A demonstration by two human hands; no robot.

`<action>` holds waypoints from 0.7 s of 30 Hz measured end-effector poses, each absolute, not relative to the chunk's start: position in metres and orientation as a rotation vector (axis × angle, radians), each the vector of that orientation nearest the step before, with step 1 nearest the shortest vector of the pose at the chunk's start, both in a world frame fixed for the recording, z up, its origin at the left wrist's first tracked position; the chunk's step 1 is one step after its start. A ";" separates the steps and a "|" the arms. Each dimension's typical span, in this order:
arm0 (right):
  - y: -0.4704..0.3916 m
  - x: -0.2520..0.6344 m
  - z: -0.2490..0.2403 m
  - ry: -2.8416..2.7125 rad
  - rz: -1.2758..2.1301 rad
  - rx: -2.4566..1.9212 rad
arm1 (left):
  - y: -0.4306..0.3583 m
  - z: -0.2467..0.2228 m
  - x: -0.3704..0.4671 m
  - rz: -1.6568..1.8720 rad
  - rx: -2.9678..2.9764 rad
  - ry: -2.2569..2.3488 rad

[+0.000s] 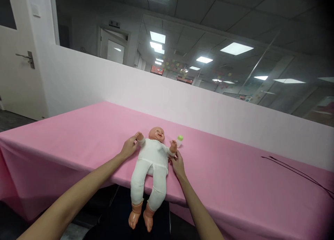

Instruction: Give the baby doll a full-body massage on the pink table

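Room: pale indoor space, seen at a tilt, with a white wall (78, 72) running behind the desk.
Window: wide, dark glass pane (198, 10) above the wall, showing lit rectangular ceiling panels and a doorway.
Desk: broad surface under a smooth pink cloth (221, 177) that hangs over the near edge.
Door: off-white, with a metal lever handle (30, 60), at the far left.
Doll: bald, open-mouthed plastic baby doll in a white cloth suit (153, 156), face up at the near edge of the desk; its head and torso are over the cloth, its lower legs and bare feet out past the edge.
Cables: thin, black, flexible lines (294, 169) lying on the cloth at the far right, well apart from the doll.
Left hand: beside the doll's head and shoulder (129, 147), fingers narrow and holding the doll's raised arm near its wrist.
Right hand: at the doll's other arm (178, 164), fingers drawn in around the sleeve just below the plastic hand.
Bottle: small, translucent, with a light green cap (180, 139), upright on the cloth just beyond the doll's arm by the right hand.
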State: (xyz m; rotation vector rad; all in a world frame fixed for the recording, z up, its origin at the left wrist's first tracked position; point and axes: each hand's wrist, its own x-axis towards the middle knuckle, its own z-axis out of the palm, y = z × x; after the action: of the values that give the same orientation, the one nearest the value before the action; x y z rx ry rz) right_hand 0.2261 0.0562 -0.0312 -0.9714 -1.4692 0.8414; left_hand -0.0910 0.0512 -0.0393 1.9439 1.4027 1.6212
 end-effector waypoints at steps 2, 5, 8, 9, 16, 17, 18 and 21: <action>0.058 0.227 -0.033 -1.597 0.753 -0.923 | 0.047 -0.040 -0.089 1.561 2.231 1.346; 0.060 0.229 -0.036 -1.691 0.656 -0.888 | 0.044 -0.041 -0.086 1.494 2.532 1.330; 0.061 0.229 -0.037 -1.658 0.721 -0.883 | 0.043 -0.039 -0.084 1.492 2.578 1.327; 0.061 0.229 -0.037 -1.616 0.777 -0.892 | 0.043 -0.038 -0.084 1.501 2.552 1.309; 0.070 0.238 -0.039 -1.169 1.044 -0.939 | 0.059 -0.043 -0.093 1.718 1.693 1.372; 0.071 0.240 -0.038 -1.114 1.052 -0.925 | 0.063 -0.045 -0.096 1.753 1.551 1.373; 0.072 0.241 -0.038 -1.064 1.056 -0.912 | 0.066 -0.047 -0.098 1.772 1.449 1.368; 0.071 0.241 -0.035 -1.011 1.042 -0.891 | 0.070 -0.049 -0.103 1.754 1.376 1.361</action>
State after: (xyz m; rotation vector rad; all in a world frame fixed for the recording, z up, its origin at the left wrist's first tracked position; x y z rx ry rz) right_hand 0.2413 0.0714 -0.0353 -0.8907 -1.0105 1.0419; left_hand -0.1028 0.0698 -0.0489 1.3755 1.3611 1.7538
